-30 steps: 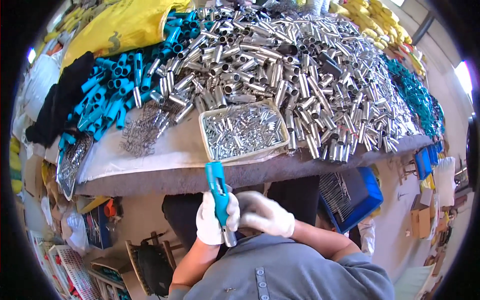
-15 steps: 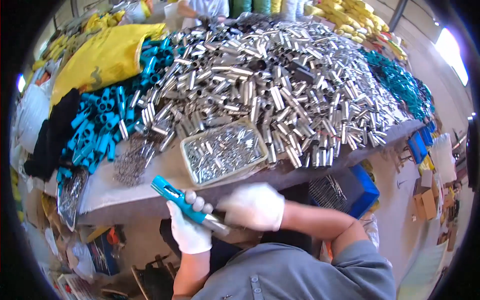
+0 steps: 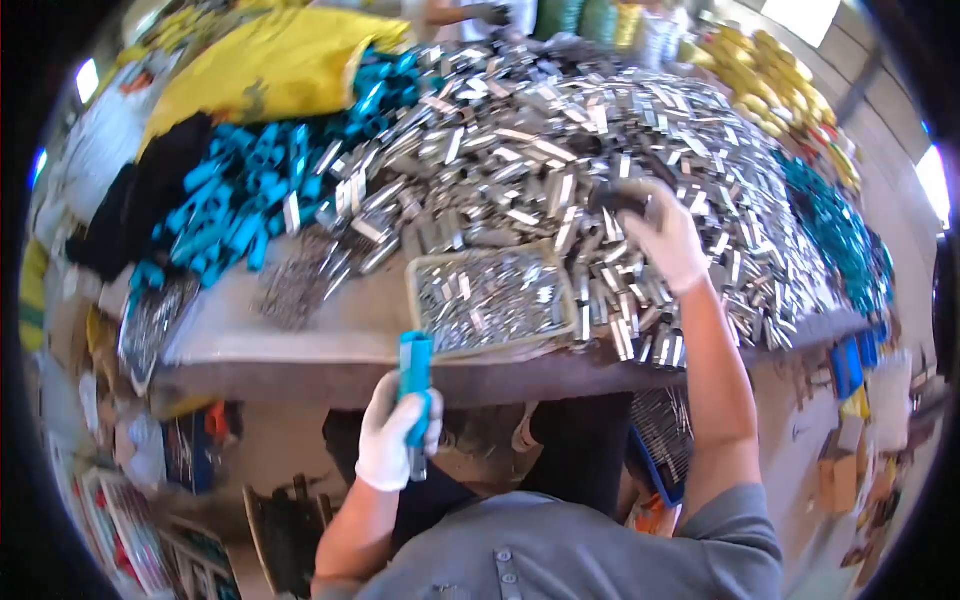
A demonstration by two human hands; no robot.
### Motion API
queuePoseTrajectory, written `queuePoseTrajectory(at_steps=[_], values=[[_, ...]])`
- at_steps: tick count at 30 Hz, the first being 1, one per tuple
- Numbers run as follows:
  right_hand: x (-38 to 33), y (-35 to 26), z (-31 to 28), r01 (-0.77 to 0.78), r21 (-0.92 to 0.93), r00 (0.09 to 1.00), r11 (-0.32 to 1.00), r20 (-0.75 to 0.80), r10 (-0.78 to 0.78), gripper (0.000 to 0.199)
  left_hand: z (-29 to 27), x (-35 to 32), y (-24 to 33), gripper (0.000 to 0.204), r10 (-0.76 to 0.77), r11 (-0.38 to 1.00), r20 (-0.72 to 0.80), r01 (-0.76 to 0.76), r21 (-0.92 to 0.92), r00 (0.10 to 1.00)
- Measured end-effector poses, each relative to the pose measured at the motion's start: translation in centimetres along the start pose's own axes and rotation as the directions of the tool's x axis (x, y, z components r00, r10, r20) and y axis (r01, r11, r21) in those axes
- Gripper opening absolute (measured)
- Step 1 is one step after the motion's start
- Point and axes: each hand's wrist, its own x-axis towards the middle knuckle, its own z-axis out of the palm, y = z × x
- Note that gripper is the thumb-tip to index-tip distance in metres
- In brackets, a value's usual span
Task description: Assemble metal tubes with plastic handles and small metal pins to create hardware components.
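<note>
My left hand (image 3: 392, 435), in a white glove, is closed around a teal tube (image 3: 415, 365) held upright just off the table's front edge. The tube has a slot near its top, and a short silver metal tube (image 3: 418, 468) sticks out of its lower end. My right hand (image 3: 662, 232), also gloved, is stretched out over the heap of silver metal tubes (image 3: 530, 160). Its fingers are curled on a dark rounded object (image 3: 620, 200), blurred by motion, whose kind I cannot make out.
A pale tray (image 3: 415, 300) of small shiny metal parts sits at the table's front edge. Left of it lie thin metal pieces (image 3: 290, 285), teal tubes (image 3: 215, 215) and a yellow sack (image 3: 250, 75). A blue crate (image 3: 655, 470) stands below. Another person's arm (image 3: 455, 14) shows across the table.
My right hand has gone from beside the teal tube out over the metal heap. My left hand has turned the tube from slanted to upright. The view has shifted a little.
</note>
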Motion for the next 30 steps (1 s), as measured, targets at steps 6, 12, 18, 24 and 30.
queuePoseTrajectory(at_steps=[6, 12, 18, 24, 30], values=[[-5.7, -9.0, 6.6, 0.08, 0.417, 0.727, 0.905, 0.597, -0.339, 0.041, -1.0, 0.1, 2.3, 0.035, 0.207, 0.359, 0.347, -0.401, 0.842, 0.915], [-7.9, -11.4, 11.7, 0.184, 0.37, 0.57, 0.911, 0.715, -0.405, 0.038, -3.9, -1.1, 2.1, 0.044, 0.209, 0.159, 0.326, -0.361, 0.919, 0.922], [-5.3, -14.2, 16.1, -0.485, 0.336, 0.353, 0.808, 0.92, -0.17, 0.038, -6.7, -1.4, 2.3, 0.091, 0.291, 0.413, 0.158, -0.273, 0.869, 0.944], [6.5, -13.6, 28.6, 0.405, -0.437, 0.829, 0.803, 0.546, -0.121, 0.021, -6.6, -0.7, 1.0, 0.058, 0.348, 0.681, -0.042, -0.222, 0.698, 0.937], [6.6, -15.4, 30.5, 0.321, -0.544, 0.874, 0.775, 0.486, -0.02, 0.019, -6.9, -1.3, 0.0, 0.055, 0.237, 0.836, -0.096, -0.153, 0.527, 0.967]])
